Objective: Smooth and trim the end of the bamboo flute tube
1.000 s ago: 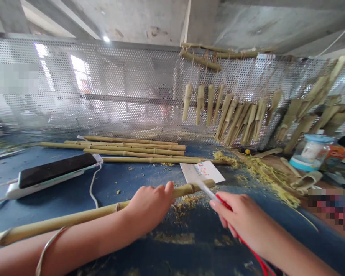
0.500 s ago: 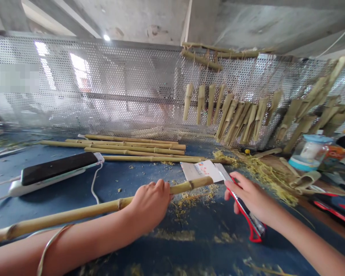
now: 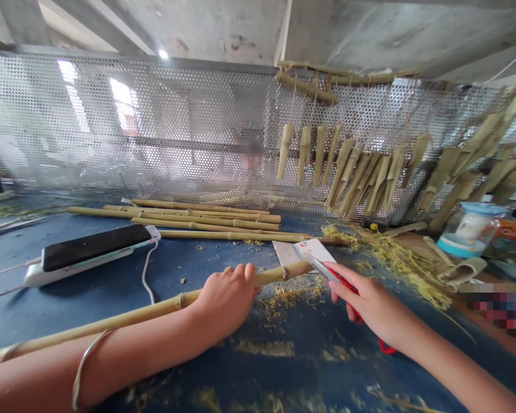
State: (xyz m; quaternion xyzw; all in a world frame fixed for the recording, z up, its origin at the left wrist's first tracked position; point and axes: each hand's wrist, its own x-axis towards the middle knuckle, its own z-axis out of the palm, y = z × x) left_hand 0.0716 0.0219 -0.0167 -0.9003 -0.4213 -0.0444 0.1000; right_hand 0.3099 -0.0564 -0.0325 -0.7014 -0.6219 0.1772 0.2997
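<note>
My left hand (image 3: 230, 298) is wrapped around a long bamboo pole (image 3: 155, 311) that slants across the table from the lower left. Its right end sticks out past my fist. In my right hand (image 3: 365, 298) is a red-handled utility knife (image 3: 330, 274), its blade at the pole's cut end and apparently touching it. Much of the handle is hidden by my fingers. Behind that end lies a white printed card (image 3: 298, 250). Yellow-green shavings (image 3: 290, 297) are scattered under the pole.
Several bamboo poles (image 3: 206, 223) lie along the back of the blue table (image 3: 184, 367). A phone (image 3: 97, 246) rests on a white power strip at left. Bamboo pieces (image 3: 361, 178) hang against a perforated metal screen (image 3: 189, 115). A blue-lidded jar (image 3: 468, 229) stands at right.
The utility knife has come left and lower, bringing its blade to the pole's end, and its angle has changed. My left hand keeps its grip on the pole. The view has shifted slightly.
</note>
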